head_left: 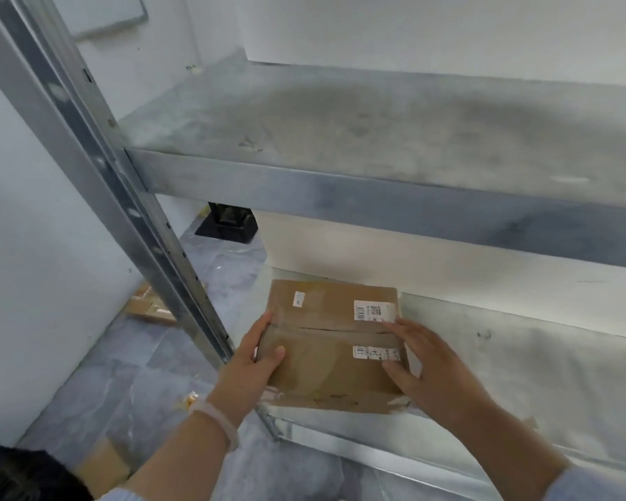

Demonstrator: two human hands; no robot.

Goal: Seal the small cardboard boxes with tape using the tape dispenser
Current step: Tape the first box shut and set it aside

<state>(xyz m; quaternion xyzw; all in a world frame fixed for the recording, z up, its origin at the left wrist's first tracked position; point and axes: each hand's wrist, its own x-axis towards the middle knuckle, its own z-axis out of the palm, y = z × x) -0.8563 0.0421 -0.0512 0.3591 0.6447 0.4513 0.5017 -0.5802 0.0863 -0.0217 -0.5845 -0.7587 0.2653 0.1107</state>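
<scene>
Gripping the left end of the cardboard box [326,348], the left hand [253,359] curled round it, thumb on top. The right hand [438,370] rested straight, spread fingers [400,325] on the box's right edge. The box lay at the front left corner of the lower metal shelf [521,374].

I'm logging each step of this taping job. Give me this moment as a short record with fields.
box: flat on lower shelf, flaps closed, centre seam showing
left hand: grips box's left edge, thumb on top
right hand: rests on box's right side, fingers fairly straight
tape dispenser: not in view
floor: more cardboard lying there
</scene>
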